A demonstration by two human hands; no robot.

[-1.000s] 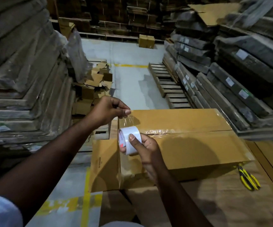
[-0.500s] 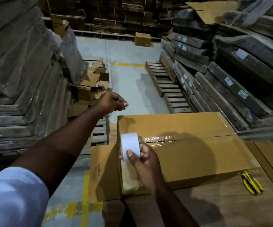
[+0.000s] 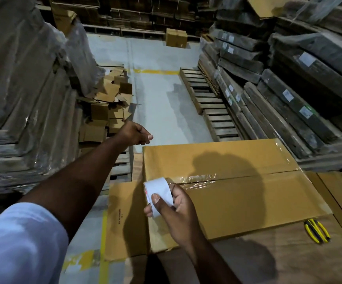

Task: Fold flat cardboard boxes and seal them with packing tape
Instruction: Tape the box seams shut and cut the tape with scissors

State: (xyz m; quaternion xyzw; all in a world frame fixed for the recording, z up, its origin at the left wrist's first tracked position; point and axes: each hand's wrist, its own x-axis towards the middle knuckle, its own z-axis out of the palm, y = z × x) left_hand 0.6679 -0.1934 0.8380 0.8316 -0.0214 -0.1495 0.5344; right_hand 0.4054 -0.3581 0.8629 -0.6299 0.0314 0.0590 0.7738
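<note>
Gripping the tape roll over the box, right hand; left hand pinched shut beyond.

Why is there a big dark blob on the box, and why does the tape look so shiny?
Head view: the blob is the shadow on the cardboard box, thrown by light behind the person; the clear tape strip along the seam glints with glare; the right hand grips the tape roll; the edges bend from the wide lens.
</note>
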